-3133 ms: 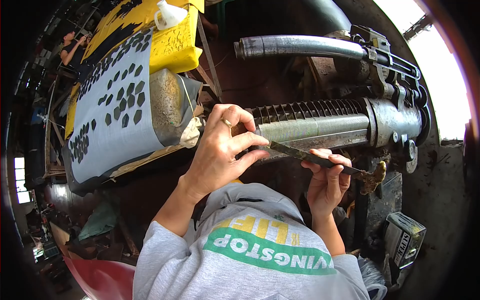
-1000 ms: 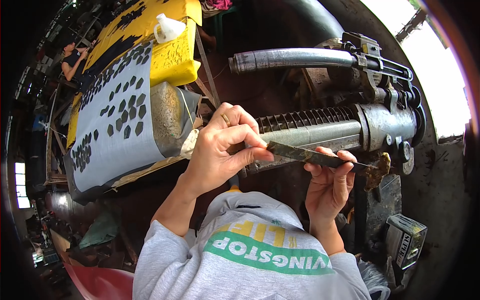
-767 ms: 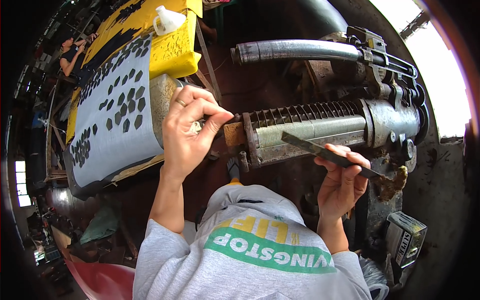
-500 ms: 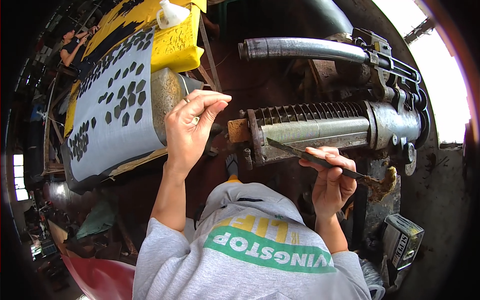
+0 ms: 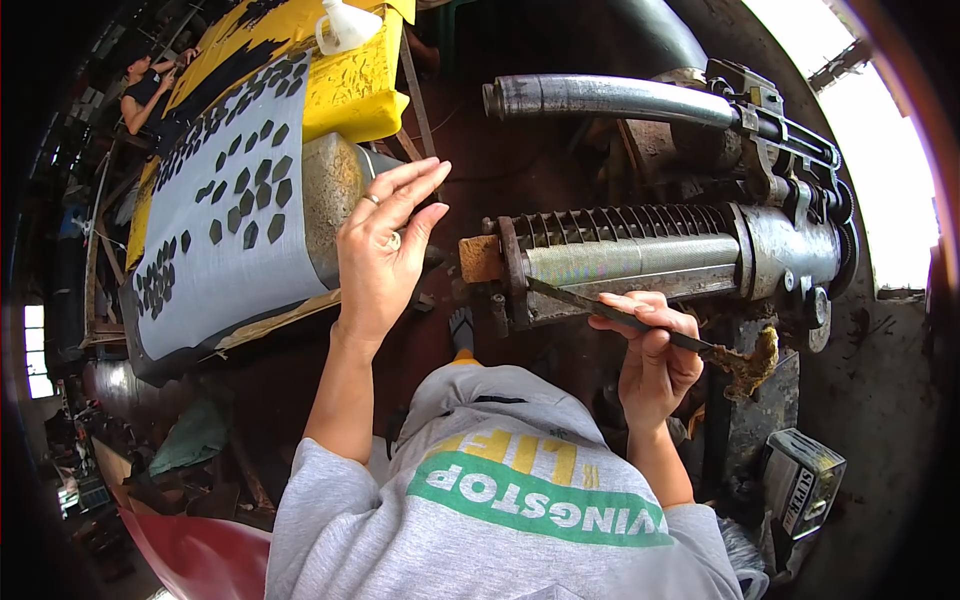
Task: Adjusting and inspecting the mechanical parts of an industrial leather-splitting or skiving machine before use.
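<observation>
My right hand (image 5: 658, 365) pinches a long, thin dark blade (image 5: 625, 317) between thumb and fingers. A ragged brown lump (image 5: 750, 365) clings to its end beyond my hand. The other end points up and left, overlapping the front corner of a machine's metal cylinder (image 5: 630, 265); whether it touches, I cannot tell. My left hand (image 5: 385, 240) is raised left of the machine, index and middle fingers stretched out and thumb apart. Something small and pale shows at its palm, too small to name. A brown block (image 5: 480, 259) juts from the machine's left end.
On the left, a table bears a grey sheet (image 5: 200, 290) with several dark polygon pieces and yellow sheeting (image 5: 355, 95) with a white funnel (image 5: 347, 27). A metal tube (image 5: 610, 98) extends above the cylinder. A box (image 5: 803, 480) stands lower right. Another person (image 5: 145, 95) is at upper left.
My left thumb and index finger have parted from a near pinch. My right hand, with the blade, has shifted slightly left.
</observation>
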A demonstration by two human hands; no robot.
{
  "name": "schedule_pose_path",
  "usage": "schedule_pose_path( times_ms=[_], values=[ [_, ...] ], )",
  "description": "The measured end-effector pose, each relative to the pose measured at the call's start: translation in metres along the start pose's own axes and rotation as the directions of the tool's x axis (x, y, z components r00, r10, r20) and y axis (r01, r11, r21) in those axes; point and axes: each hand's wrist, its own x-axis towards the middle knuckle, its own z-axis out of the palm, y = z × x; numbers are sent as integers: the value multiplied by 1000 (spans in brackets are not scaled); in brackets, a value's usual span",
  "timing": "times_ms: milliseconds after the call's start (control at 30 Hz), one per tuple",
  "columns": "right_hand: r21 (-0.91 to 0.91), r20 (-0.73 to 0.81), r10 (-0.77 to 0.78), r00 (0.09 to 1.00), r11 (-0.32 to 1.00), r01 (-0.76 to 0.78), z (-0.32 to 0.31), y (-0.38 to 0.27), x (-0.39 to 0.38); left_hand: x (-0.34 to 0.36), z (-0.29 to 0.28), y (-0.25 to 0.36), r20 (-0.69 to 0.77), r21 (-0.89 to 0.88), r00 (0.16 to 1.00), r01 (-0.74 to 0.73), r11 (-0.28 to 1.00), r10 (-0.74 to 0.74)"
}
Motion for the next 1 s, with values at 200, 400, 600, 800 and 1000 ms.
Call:
schedule_pose_path(
  times_ms=[200,400,600,800,1000],
  values=[
    [-15,49,7,999,1000,-6,-5,-1,1,-3,-3,-3,102,46,994,-33,998,28],
    [11,-86,113,990,994,-112,-9,0,-2,-8,-9,-2,108,51,994,1,999,-7],
    [141,-121,109,987,986,-91,-12,-14,0,-10,-14,-9,89,74,995,-53,996,47],
    [134,-148,110,983,987,-90,-11,-8,-1,-8,-7,0,117,38,993,30,999,-34],
    [125,-128,122,984,987,-106,-4,0,-2,-7,-1,0,139,43,990,-22,999,16]
  ],
)
